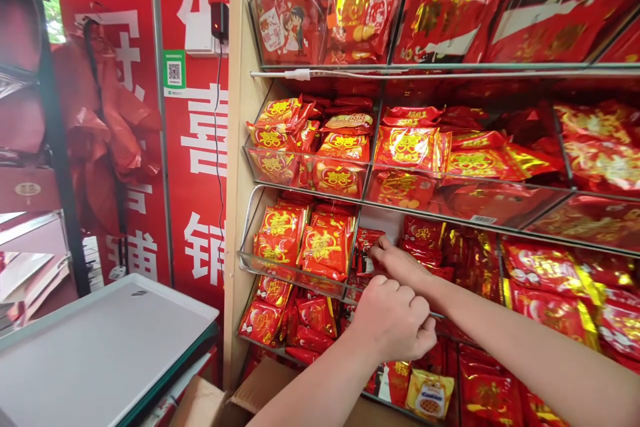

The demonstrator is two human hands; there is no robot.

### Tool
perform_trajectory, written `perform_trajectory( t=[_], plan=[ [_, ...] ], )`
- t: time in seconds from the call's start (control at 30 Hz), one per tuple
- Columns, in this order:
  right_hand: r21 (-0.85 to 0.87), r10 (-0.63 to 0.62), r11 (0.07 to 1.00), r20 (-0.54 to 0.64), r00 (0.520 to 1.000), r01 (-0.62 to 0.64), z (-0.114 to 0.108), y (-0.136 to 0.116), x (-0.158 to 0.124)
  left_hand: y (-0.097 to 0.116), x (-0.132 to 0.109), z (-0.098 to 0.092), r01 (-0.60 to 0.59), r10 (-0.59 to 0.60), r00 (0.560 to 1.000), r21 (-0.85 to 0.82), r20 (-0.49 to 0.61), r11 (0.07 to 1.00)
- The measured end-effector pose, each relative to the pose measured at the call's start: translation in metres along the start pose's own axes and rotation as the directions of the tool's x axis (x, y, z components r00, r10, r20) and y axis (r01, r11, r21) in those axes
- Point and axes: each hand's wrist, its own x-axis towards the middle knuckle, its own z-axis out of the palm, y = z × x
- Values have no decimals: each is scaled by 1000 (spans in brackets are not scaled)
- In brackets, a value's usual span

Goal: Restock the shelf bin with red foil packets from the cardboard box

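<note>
Head view, right hand: the right hand [400, 263] reaches into the third shelf row, fingers pinched on a small dark-red packet [365, 250] in the second bin from the left; the grip is narrow, closed on the packet's upper edge.
Head view, left hand: the left hand [393, 320] is curled into a loose fist just below and in front of the right, at the front rail of the shelf [295, 277]; whether it holds anything I cannot tell.
Head view, why so: the bins tilt forward behind clear lips, so packets stand on edge facing out; a hand has to come in from above the lip.
Head view, packet: glossy red foil with gold print, upright, partly hidden by the fingers.
Head view, neighbours: red-and-gold packets [325, 247] stand just left; a yellow biscuit pack [430, 397] lies below.
Head view, surroundings: a grey tray [100, 347] at lower left, cardboard box [220, 400] beneath.
</note>
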Motion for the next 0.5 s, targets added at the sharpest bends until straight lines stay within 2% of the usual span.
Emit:
perform_trajectory(
  t=[0.1, 0.2, 0.37, 0.5],
  plan=[
    [-37, 41, 998, -71, 997, -44, 2, -1, 5, 0, 0, 0, 0, 0, 1000, -3, -17, 1000],
    [-5, 132, 991, -100, 986, -133, 9, -3, 16, -1, 0, 1, -5, 4, 999, -4, -34, 1000],
    [200, 266, 948, -63, 962, -249, 19, -10, 32, -2, 2, 1, -22, 22, 998, 0, -56, 1000],
    [404, 390, 849, -42, 920, -341, 21, -8, 31, -3, 4, 1, -40, 41, 995, 13, -90, 999]
  ],
)
